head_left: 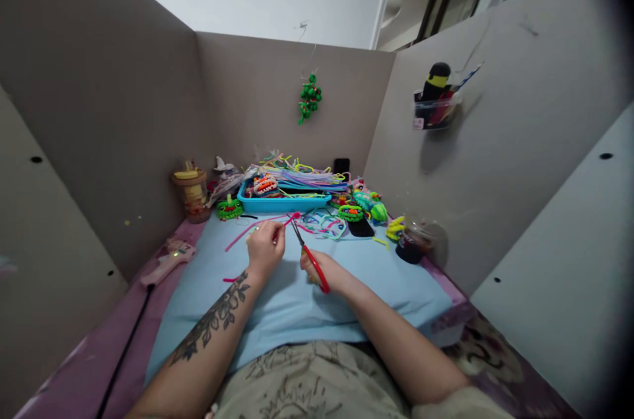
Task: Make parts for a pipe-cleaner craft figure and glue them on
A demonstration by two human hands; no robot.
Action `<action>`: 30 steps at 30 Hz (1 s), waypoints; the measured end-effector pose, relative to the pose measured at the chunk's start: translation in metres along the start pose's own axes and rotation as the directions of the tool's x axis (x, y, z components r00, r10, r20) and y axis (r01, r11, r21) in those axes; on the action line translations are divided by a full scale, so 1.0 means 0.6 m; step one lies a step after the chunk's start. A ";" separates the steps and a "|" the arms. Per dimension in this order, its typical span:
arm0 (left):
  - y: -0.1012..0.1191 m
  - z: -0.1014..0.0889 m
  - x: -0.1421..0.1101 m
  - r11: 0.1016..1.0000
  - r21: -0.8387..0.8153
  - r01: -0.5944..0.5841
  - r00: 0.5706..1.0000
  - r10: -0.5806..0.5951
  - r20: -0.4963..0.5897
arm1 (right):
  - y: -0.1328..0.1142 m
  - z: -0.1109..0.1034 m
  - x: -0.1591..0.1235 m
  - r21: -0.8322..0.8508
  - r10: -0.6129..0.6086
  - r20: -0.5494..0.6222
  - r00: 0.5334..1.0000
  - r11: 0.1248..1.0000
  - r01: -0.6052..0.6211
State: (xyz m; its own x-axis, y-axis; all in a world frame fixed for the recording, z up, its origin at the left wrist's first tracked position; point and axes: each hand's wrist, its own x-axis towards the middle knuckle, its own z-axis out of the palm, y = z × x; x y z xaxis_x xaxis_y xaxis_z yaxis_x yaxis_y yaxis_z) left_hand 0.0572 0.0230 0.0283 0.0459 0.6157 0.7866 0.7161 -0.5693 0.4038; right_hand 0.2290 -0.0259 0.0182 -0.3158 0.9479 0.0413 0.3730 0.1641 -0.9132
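Observation:
Pinched in my left hand (267, 245) is a bright pink pipe cleaner (296, 216) with a small rounded end that sticks out to the right. My right hand (324, 271) grips red-handled scissors (317, 267). Their blades point up and left, slightly apart, close by the pink end; whether they touch it I cannot tell. A longer pink pipe cleaner (240, 237) runs out on the left, behind my left hand. On the blue cloth (208, 306) a short magenta piece (230, 280) lies left of my wrist.
A blue tray (284, 205) heaped with pastel pipe cleaners (312, 174) stands at the back. Green fuzzy figures (229, 207) flank it. A pink glue gun (171, 260) with a black cord lies left, a lidded cup (191, 194) behind it. A dark-based clear cup (413, 240) stands right. Grey panels enclose three sides.

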 end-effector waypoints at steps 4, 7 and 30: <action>0.002 -0.002 -0.005 0.996 0.030 -0.090 0.995 0.089 0.038 | 0.006 0.002 0.014 -0.044 0.005 -0.044 0.999 0.999 -0.007; 0.002 -0.003 -0.006 0.987 0.042 -0.155 0.986 0.152 0.074 | 0.016 0.004 0.023 -0.001 0.030 -0.076 0.997 1.000 -0.030; 0.006 -0.005 -0.007 0.959 0.129 -0.252 0.962 0.234 0.139 | 0.014 -0.006 0.033 -0.149 -0.005 -0.170 0.985 0.989 -0.020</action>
State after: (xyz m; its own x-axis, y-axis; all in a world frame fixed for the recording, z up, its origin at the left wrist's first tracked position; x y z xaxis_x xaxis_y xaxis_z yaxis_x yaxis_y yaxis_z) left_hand 0.0574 0.0168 0.0274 0.3080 0.5351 0.7866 0.7655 -0.6303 0.1290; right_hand 0.2292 -0.0049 0.0130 -0.1645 0.9797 0.1147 0.5052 0.1835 -0.8433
